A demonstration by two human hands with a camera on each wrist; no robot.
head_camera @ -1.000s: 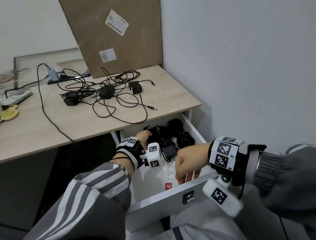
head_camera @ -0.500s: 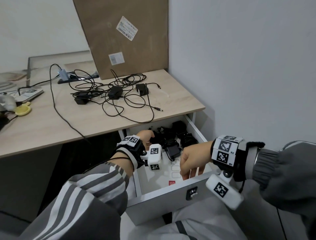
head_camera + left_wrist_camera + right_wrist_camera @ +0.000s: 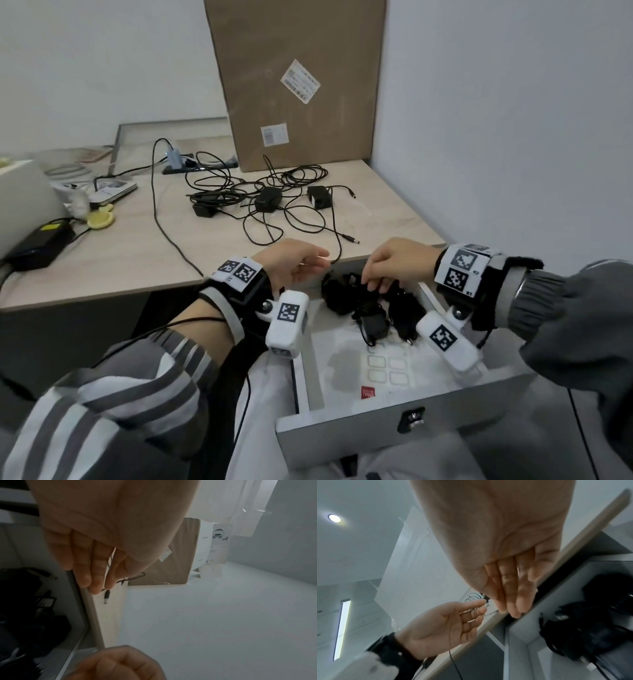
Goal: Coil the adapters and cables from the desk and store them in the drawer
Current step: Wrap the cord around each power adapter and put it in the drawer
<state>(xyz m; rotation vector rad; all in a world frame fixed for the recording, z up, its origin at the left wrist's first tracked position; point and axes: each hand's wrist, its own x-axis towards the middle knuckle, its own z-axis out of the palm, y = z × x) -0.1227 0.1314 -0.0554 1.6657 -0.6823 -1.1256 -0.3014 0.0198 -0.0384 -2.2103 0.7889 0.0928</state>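
While both hands (image 3: pixel 346 267) hover relaxed and empty at desk edge, coiled adapters (image 3: pixel 363 305) below in drawer (image 3: pixel 342 428), loose cables (image 3: pixel 274 205) beyond

Two sleeved arms wearing tracking wrist rigs.
The left hand (image 3: pixel 291 265) and right hand (image 3: pixel 399 262) are bare. Each wrist has a black strap carrying white blocks printed with black square-pattern markers, plus a white camera pod on a screwed hinge. The left sleeve is grey with white stripes; the right is plain grey with a ribbed cuff.
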